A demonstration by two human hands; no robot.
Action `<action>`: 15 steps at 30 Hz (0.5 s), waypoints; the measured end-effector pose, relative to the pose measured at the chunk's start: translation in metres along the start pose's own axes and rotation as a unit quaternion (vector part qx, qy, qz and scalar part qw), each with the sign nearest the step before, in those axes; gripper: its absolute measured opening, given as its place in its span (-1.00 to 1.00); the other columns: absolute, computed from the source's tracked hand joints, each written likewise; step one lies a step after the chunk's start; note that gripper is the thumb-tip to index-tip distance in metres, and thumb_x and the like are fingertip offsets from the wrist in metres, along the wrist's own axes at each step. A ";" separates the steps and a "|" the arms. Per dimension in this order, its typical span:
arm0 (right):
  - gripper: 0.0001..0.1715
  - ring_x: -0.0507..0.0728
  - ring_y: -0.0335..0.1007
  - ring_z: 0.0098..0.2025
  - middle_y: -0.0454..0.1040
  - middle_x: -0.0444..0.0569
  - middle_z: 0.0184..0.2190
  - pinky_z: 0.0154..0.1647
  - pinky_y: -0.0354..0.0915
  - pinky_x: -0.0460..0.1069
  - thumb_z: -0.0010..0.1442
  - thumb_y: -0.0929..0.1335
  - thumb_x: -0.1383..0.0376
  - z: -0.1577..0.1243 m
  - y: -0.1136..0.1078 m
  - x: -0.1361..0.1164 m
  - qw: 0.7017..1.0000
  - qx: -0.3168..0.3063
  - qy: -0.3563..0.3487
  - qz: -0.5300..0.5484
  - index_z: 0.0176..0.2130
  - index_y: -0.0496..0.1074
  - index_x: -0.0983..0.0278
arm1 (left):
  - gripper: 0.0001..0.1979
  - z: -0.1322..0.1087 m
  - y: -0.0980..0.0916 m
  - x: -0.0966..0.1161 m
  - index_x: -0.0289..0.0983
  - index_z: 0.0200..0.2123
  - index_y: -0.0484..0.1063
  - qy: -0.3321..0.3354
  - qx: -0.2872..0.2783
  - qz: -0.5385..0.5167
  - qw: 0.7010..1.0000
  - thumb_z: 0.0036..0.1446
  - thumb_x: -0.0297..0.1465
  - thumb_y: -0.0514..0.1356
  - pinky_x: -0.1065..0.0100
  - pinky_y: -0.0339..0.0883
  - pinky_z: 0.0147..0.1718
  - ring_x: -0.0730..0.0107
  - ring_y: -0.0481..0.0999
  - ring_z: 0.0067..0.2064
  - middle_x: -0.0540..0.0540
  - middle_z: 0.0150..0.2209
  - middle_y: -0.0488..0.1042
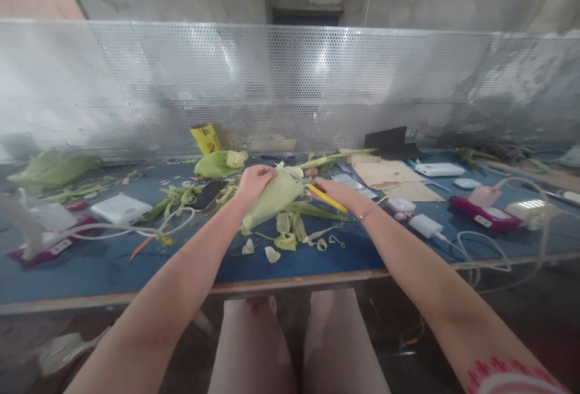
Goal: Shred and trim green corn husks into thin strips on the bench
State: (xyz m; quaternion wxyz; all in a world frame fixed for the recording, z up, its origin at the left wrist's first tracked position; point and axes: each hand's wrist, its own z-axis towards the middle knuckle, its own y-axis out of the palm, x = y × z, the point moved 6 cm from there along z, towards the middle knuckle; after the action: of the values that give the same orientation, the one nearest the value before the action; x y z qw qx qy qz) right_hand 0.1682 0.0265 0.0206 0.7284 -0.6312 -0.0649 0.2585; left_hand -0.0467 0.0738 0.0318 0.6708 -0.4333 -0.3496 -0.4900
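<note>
You appear to be in the middle of trimming or working a piece of pale green husk (272, 199), which you have raised above the middle of the bench (357, 255). Your left hand (258, 180) has its fingers pinched together at the husk's upper edge; your right hand (343, 191) is curled round a yellow-handled tool (327, 198), its thin metal end reaching towards the husk. You cannot tell here whether the tip touches it. The next move seems to call for a steady left pinch, with those fingertips kept out of the tool's line.

Below your hands, husk scraps (272, 254) lie near the bench's front edge, with blue surface showing on both sides for your wrists. White chargers (426, 225) limit your right forearm, a looped cable (136, 228) your left; behind stands a perforated metal screen (181, 80).
</note>
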 end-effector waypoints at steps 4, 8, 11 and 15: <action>-0.52 0.16 0.43 -0.28 0.50 0.02 -0.25 -0.36 0.18 -0.07 0.21 0.15 -0.11 0.002 0.000 0.002 1.000 0.001 0.002 0.008 -0.20 0.25 0.22 | -0.75 -0.004 0.000 0.003 -0.29 -0.43 0.53 0.004 -0.007 0.010 1.000 -0.15 -0.23 0.27 0.37 0.28 -0.36 0.35 0.44 -0.38 -0.09 -0.40 0.55; -0.50 0.15 0.42 -0.30 0.50 0.01 -0.29 -0.39 0.16 -0.07 0.19 0.16 -0.12 0.004 -0.001 0.002 1.000 0.007 0.007 0.005 -0.22 0.27 0.22 | -0.72 -0.002 -0.002 0.002 -0.30 -0.42 0.53 -0.001 0.007 0.026 1.000 -0.12 -0.20 0.25 0.38 0.28 -0.37 0.35 0.44 -0.37 -0.08 -0.39 0.55; -0.50 0.15 0.40 -0.32 0.50 0.03 -0.29 -0.42 0.13 -0.07 0.19 0.16 -0.12 0.005 -0.005 0.001 0.999 0.029 0.008 -0.014 -0.23 0.29 0.23 | -0.68 0.000 -0.001 -0.001 -0.30 -0.39 0.53 -0.018 -0.014 0.002 1.000 -0.15 -0.17 0.27 0.37 0.29 -0.37 0.34 0.45 -0.38 -0.08 -0.40 0.55; -0.49 0.14 0.38 -0.35 0.50 0.01 -0.32 -0.45 0.08 -0.08 0.16 0.17 -0.15 0.005 -0.008 0.001 0.999 0.045 0.011 -0.025 -0.29 0.30 0.22 | -0.65 0.001 0.004 -0.001 -0.32 -0.41 0.48 -0.034 -0.066 -0.048 0.996 -0.33 -0.26 0.38 0.35 0.33 -0.36 0.37 0.46 -0.42 -0.07 -0.43 0.53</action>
State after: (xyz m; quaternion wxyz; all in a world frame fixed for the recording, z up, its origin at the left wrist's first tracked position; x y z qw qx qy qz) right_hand 0.1691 0.0306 0.0289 0.7630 -0.5986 -0.0608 0.2364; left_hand -0.0431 0.0756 0.0300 0.6044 -0.4752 -0.3594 -0.5288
